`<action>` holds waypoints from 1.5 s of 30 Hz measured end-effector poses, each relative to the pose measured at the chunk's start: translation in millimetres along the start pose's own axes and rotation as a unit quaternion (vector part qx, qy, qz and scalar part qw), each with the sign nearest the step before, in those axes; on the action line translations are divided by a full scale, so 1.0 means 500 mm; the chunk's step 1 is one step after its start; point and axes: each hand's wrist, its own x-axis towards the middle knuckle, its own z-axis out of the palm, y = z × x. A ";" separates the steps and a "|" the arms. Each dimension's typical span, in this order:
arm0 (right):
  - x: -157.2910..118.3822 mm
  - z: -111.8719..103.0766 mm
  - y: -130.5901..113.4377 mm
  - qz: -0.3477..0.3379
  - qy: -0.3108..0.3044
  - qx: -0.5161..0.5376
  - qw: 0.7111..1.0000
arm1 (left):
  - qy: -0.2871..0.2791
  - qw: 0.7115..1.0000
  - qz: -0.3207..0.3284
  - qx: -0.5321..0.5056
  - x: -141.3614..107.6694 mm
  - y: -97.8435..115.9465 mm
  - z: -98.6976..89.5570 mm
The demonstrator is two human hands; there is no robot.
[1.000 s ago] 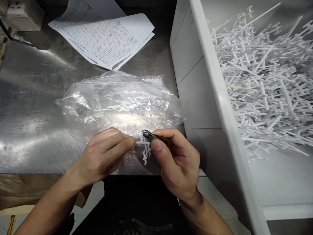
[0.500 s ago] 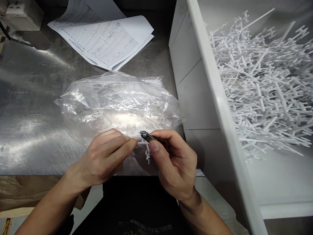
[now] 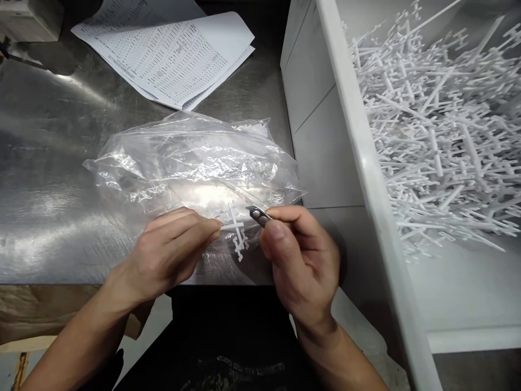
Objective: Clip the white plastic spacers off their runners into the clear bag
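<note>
Between thumb and fingers, my left hand [image 3: 173, 252] pinches the stem of a white plastic sprue [image 3: 238, 231] with small branched parts. The sprue points right, over the near edge of a crumpled clear plastic bag [image 3: 195, 152]. My right hand [image 3: 303, 260] is closed around a small metal clipper [image 3: 259, 215], its tip just right of the sprue and apart from it. The clipper's handles are mostly hidden in the palm.
A white bin [image 3: 366, 157] stands on the right, its wall beside my right hand, with a heap of white plastic sprues [image 3: 443, 136] inside. Printed papers [image 3: 171, 54] lie at the back of the metal table [image 3: 44, 174]. A box [image 3: 32, 19] sits at the far left.
The clipper has moved right, away from the sprue, with my right hand. My left hand has shifted slightly left, and more of the sprue shows.
</note>
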 end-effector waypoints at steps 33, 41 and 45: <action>-0.019 -0.023 0.001 -0.025 -0.011 -0.104 0.994 | 0.047 0.996 -0.032 0.068 0.005 0.006 0.002; -0.028 -0.024 -0.008 -0.004 -0.054 -0.092 0.994 | 0.031 0.997 -0.027 0.063 0.002 0.003 0.004; -0.023 -0.025 -0.004 -0.029 -0.072 -0.092 0.993 | 0.025 0.998 -0.024 0.053 0.000 0.004 0.004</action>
